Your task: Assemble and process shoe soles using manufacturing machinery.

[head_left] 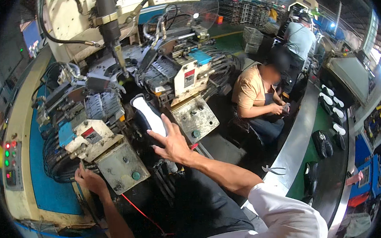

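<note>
In front of me a dark shoe upper with a white sole-shaped bottom sits upside down in the middle of a machine, between its two side clamp units. My right hand is on the near end of this shoe, thumb and fingers spread around its edges. At the lower left, my left hand is closed with curled fingers beside the left metal control plate. What those fingers hold is hidden. Above the shoe's far end a dark vertical press rod comes down.
Black hoses bunch at the left unit; a button panel stands farther left. To the right, a seated person handles a small item. Pliers lie on the metal ledge of a conveyor carrying several shoes. Another person stands behind.
</note>
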Available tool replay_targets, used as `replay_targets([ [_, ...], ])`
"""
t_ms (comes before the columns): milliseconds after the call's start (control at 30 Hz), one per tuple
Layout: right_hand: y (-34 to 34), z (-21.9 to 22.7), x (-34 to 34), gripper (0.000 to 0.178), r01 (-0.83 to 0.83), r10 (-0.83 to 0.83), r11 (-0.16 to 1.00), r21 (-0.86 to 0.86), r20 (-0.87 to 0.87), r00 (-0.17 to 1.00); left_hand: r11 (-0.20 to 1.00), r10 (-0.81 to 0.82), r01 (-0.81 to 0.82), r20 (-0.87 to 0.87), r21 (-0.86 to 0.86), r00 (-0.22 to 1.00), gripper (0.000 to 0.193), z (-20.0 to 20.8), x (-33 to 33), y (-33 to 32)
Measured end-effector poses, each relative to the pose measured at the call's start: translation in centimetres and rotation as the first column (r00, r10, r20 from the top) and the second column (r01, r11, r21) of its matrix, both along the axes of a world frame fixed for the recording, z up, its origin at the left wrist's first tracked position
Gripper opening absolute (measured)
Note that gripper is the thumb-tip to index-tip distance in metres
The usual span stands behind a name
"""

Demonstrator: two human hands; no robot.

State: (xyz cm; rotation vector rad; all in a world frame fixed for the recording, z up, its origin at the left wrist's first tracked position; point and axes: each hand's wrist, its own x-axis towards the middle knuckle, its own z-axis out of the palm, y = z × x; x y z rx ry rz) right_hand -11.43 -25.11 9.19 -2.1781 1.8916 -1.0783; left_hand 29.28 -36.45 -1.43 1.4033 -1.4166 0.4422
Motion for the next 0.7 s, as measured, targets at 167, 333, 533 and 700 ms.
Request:
replay_targets([
  [167,0.6,0.4,2.8,0.085,-0.014,-0.001,0.997,-0.08,-0.179,0.984,0.992,0.093,-0.093,-0.01,-0.083,0.996,0.041,0.5,-0.4,-0.8],
  [333,1.1,-0.2,2.2,0.091,0.001,-0.018,0.994,-0.105,-0.162,0.987,0.998,0.046,-0.047,-0.044,-0.029,0.998,0.039,1.2,-1.7,-0.2],
  [533,1.3,-0.7,2.6,0.094,-0.043,0.032,0.997,-0.068,-0.159,0.987,0.994,0.089,-0.091,-0.037,-0.052,0.995,0.035,0.3,-0.7,-0.6],
  [700,-0.7,-1.1,3.1,0.095,-0.034,0.02,0.992,-0.118,-0.122,0.992,0.992,0.074,-0.074,-0.006,-0.104,0.997,0.032,-0.1,0.0,-0.6],
])
